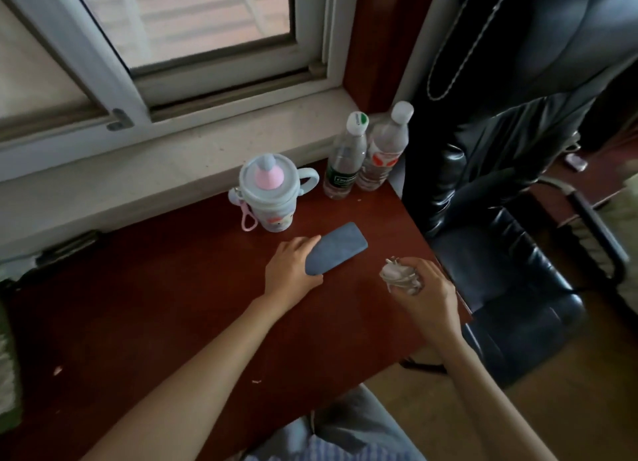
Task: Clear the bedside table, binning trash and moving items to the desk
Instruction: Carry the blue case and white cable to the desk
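Observation:
A flat blue-grey case (336,250) lies on the dark red desk (155,288), and my left hand (291,274) grips its near end, fingers curled around it. To the right, my right hand (423,293) is closed around a bundled white cable (397,274) near the desk's right edge. Whether the bundle touches the wood I cannot tell. A pale blue child's cup (271,193) with a pink spout and pink strap stands behind the case. Two clear plastic bottles stand in the far corner, one with a green label (345,160) and one with a red label (383,150).
A window and pale sill (172,160) run along the desk's far side. A black leather office chair (500,219) stands tight against the right edge. Small scraps (57,370) lie on the near left of the desk. Green fabric (7,357) shows at the far left.

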Motion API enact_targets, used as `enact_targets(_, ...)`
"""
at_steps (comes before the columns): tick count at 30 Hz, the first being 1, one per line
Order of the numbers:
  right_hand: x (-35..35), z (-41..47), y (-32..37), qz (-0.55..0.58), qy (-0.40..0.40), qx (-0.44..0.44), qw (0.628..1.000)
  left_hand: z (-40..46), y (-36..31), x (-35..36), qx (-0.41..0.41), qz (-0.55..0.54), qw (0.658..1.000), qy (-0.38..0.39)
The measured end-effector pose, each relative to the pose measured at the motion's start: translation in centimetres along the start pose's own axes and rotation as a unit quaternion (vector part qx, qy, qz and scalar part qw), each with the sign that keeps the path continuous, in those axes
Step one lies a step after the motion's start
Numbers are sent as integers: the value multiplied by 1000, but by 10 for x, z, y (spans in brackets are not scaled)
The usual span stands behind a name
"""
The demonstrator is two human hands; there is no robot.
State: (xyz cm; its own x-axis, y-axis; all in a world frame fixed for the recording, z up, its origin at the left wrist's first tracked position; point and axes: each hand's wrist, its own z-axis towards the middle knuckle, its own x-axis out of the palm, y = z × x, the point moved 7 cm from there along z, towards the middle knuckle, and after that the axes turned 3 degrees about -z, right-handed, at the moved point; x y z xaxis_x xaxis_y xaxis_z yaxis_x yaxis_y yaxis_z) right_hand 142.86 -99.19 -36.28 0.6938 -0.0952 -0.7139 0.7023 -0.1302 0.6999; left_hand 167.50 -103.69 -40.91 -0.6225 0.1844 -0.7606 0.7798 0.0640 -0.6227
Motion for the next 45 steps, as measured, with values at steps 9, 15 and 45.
enact_targets(9, -3, 21, -35, 22, 14, 13, 1000, 68, -29, 34, 23, 43, 998, 47)
enact_targets(15, -7, 32, -48, 18, 14, 25, 999, 92, -37, 47, 26, 60, 996, 56)
enact_targets(45, 1, 39, -38, 10, 21, -7, 1000, 80, -40, 43, 131, 68, 989, -24)
